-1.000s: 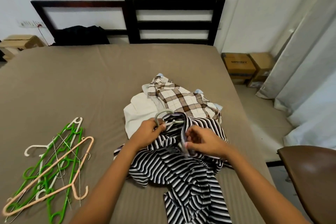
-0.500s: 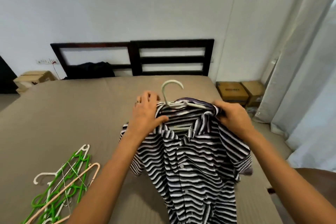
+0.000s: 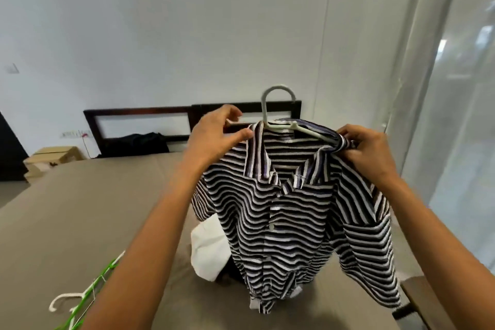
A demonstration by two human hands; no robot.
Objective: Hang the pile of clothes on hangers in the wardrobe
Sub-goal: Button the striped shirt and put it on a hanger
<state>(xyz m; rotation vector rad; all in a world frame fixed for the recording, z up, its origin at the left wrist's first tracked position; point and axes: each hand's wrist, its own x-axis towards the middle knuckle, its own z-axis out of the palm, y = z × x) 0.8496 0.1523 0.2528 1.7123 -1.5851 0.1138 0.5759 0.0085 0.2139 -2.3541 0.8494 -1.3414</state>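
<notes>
A black-and-white striped shirt hangs in the air over the bed on a pale grey hanger, whose hook stands up above the collar. My left hand pinches the shirt's left shoulder and the hanger's left end. At the other side, my right hand grips the right shoulder over the hanger arm. A white garment of the pile lies on the bed behind the shirt; the rest of the pile is hidden. No wardrobe is in view.
The brown bed fills the lower view, with green and white spare hangers at its lower left. A dark headboard and dark cloth are at the far end. Cardboard boxes sit left, curtains right.
Both hands have lifted the striped shirt on its hanger off the bed and higher into the air. My view has tilted up towards the wall.
</notes>
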